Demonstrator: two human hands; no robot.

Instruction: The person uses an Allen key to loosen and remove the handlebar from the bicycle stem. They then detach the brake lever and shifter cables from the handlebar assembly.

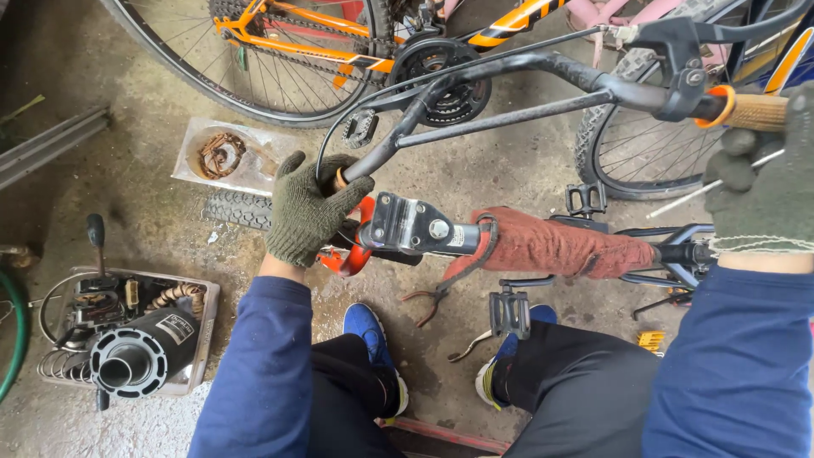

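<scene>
A black bicycle handlebar stretches across the view above a frame whose top tube is wrapped in a red-brown cloth. My left hand, in a dark green knit glove, grips the left end of the handlebar, just above an orange part and a grey metal stem clamp. My right hand, also gloved, closes around the right end by the tan grip with its orange ring, below the black brake lever.
An orange bicycle leans at the top. Pliers lie on the concrete floor between my blue shoes. A tray with a black cylinder and metal parts sits at the left; a dish of rusty chain lies behind.
</scene>
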